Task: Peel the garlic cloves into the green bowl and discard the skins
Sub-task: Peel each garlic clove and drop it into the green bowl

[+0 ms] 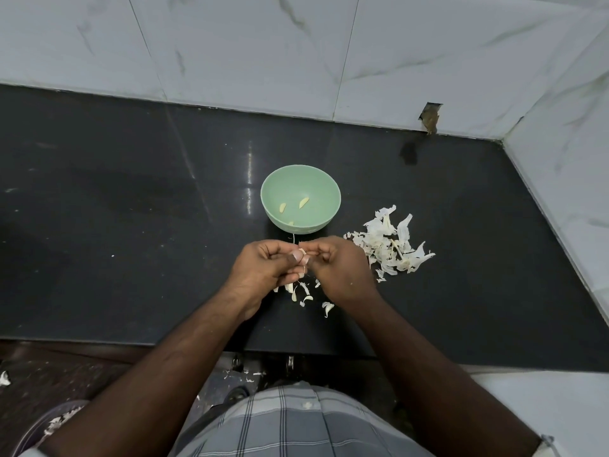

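Both hands together over dark counter (131, 209), just near side of green bowl (300, 179). Left hand (263, 268) and right hand (339, 272) curled, fingertips pinching small garlic clove (302, 253) between them, thin skin strand sticking up. Bowl holds three peeled cloves (303, 202). Big heap of skins (390, 245) sits right of bowl, near right hand. Few smaller scraps (308, 298) lie under wrists. Tiled wall (296, 54) at far side.

green bowl (300, 196) just ahead, skin pile (389, 245) right, counter (115, 209) bare left
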